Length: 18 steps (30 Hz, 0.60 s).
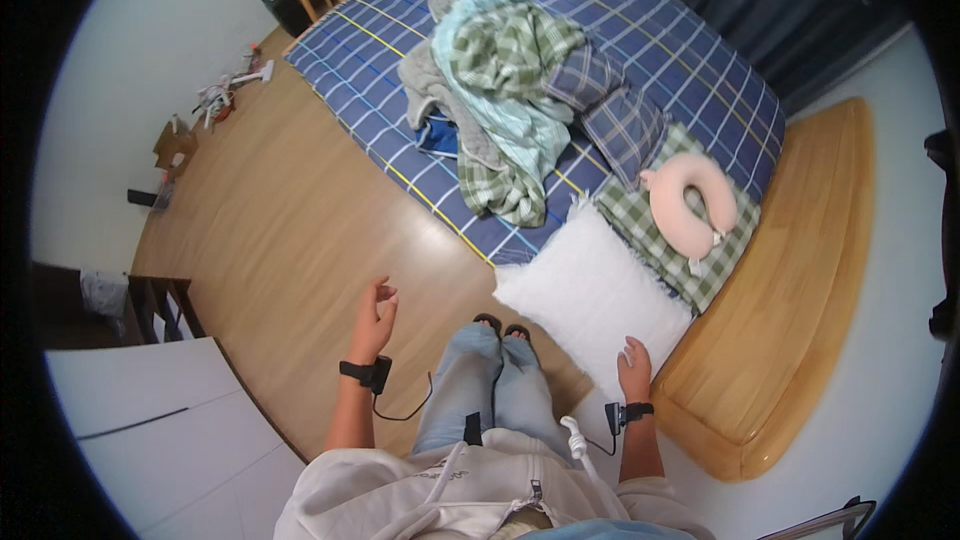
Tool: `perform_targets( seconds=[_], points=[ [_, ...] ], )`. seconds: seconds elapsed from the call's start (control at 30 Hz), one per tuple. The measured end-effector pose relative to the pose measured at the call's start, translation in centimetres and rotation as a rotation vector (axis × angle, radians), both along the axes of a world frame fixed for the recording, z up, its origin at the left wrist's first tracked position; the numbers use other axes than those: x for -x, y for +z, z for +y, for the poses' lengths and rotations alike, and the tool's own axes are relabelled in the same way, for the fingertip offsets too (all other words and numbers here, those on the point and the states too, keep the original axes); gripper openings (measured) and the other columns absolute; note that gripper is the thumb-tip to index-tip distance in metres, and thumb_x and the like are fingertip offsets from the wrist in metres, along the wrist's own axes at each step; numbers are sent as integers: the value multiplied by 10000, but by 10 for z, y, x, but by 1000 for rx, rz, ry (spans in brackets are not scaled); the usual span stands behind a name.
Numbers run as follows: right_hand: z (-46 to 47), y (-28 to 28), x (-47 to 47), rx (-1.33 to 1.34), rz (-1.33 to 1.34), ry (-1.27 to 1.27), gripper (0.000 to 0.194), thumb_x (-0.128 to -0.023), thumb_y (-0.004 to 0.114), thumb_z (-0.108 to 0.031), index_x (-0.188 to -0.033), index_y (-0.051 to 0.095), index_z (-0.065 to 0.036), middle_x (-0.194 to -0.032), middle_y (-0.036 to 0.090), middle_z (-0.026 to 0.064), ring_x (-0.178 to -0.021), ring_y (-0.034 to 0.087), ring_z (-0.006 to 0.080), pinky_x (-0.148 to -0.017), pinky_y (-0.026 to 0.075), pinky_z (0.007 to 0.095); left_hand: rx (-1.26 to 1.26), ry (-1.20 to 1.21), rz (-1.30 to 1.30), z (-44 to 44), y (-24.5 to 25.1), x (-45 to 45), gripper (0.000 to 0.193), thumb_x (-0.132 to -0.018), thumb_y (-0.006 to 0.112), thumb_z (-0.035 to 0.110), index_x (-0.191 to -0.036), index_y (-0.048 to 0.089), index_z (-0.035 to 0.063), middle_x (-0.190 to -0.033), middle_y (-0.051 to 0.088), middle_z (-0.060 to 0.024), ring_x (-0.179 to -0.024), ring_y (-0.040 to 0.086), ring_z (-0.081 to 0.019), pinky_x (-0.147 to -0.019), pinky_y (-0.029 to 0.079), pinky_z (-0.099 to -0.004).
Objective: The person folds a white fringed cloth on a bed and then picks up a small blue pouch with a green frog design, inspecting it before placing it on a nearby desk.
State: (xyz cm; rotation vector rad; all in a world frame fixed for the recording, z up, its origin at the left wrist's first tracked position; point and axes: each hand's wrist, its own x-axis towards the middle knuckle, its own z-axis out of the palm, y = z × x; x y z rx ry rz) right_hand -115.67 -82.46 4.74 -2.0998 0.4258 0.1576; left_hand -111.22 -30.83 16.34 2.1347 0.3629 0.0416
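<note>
My left hand (377, 316) hangs over the wooden floor with fingers loosely bent and nothing in them. Over the lower edge of a white pillow (592, 274) is my right hand (635, 371), its fingers slightly curled and empty; whether it touches the pillow I cannot tell. That pillow lies at the near corner of the bed, beside a folded green checked cloth (622, 208). On the cloth rests a pink U-shaped neck pillow (667, 221). Two plaid pillows (626, 131) lie behind, next to a heap of crumpled bedding (517, 45) in green check, pale blue and grey.
The bed (375, 82) has a blue checked sheet, with its wooden headboard (802, 240) at right. White cabinets (165, 420) stand at the lower left. Along the left wall are a cardboard box (174, 144) and a white vacuum-like appliance (217, 97). Dark curtains (787, 7) hang behind.
</note>
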Motion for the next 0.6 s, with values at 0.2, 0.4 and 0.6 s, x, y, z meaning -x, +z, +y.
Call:
perform_targets(
  seconds=[0.2, 0.4, 0.6],
  points=[
    [-4, 29, -26, -24, -49, 134, 341, -855, 598, -11, -1195, 590, -31, -1181, 623, 141, -972, 651, 234, -849, 512, 347, -13, 196, -19, 5, 47, 44, 334, -928, 583, 105, -1248, 520, 31, -1031, 643, -114, -987, 624, -226, -862, 487, -357],
    [-1, 59, -56, -75, -90, 236, 293, -842, 589, -4, -1134, 613, 13, -1062, 688, 159, -964, 675, 211, -852, 514, 301, -75, 303, -123, 10, 72, 81, 302, -920, 589, 103, -1208, 545, 25, -999, 650, -127, -949, 636, -235, -833, 496, -355],
    [14, 73, -90, -99, -89, 318, 289, -837, 562, 20, -1119, 621, 12, -1048, 684, 129, -974, 655, 168, -844, 507, 258, -102, 406, -177, 17, 97, 107, 290, -926, 583, 114, -1199, 550, 22, -979, 649, -131, -922, 639, -233, -826, 496, -351]
  ],
)
